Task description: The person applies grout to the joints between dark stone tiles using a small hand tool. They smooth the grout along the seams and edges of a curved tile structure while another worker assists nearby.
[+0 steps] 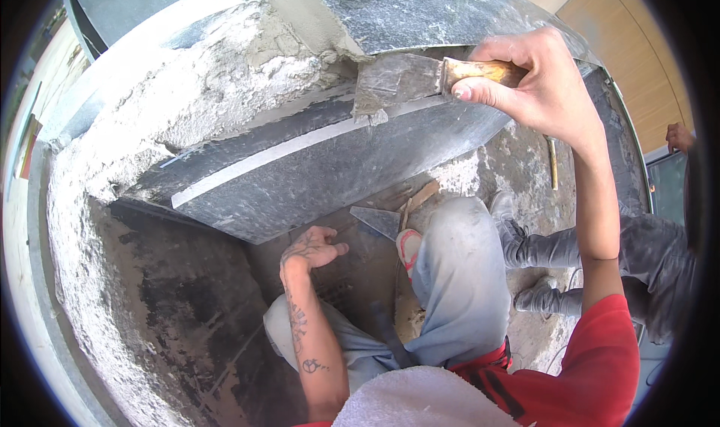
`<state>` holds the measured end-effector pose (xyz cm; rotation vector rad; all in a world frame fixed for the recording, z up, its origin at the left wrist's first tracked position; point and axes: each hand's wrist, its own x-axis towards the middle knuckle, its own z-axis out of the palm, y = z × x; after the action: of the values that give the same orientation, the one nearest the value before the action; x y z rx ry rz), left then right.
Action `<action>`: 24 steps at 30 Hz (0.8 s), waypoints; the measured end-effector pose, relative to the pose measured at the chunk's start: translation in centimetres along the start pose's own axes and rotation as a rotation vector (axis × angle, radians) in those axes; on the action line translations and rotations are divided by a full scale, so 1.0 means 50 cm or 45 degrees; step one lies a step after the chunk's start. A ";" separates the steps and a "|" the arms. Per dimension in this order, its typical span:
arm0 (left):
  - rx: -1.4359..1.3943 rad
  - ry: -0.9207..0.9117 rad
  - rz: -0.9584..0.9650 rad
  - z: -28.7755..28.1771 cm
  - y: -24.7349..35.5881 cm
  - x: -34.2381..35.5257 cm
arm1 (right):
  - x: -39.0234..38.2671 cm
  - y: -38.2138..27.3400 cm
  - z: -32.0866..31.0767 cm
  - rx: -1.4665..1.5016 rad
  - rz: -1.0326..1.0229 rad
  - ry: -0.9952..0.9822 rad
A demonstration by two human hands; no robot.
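My right hand (529,86) grips a putty knife (397,82) by its worn wooden handle. The wide, mortar-smeared blade lies along the joint between a dark stone top (450,11) and an upright dark slab (360,157). Left of the blade, wet grey mortar (300,22) clings at the slab's edge, and rough whitish mortar (187,93) spreads farther left. A pale strip (277,146) runs along the upright slab. My left hand (313,248) is empty, fingers loosely bent and apart, just below that slab's lower edge.
A grey triangular flat piece (376,221) and a wooden piece (421,196) lie on the floor by my foot. A yellowish stick (553,163) lies farther right. Another person's dusty grey trousers (551,251) and shoes are close at my right. Wooden panelling (622,41) stands behind.
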<state>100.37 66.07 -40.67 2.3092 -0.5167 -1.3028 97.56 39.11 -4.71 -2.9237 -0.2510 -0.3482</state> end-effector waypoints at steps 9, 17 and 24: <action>-0.049 -0.053 -0.011 -0.051 0.083 -0.061 | -0.097 0.085 0.163 0.781 0.107 -0.050; -0.084 -0.066 -0.024 -0.035 0.071 -0.059 | -0.017 0.030 0.336 1.199 0.062 0.060; -0.129 -0.073 -0.089 -0.049 0.076 -0.082 | -0.029 0.020 0.323 1.093 0.332 0.147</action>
<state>100.11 65.47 -34.60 2.2308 -0.3821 -1.3991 99.85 41.21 -20.64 -2.0488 0.0110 -0.2740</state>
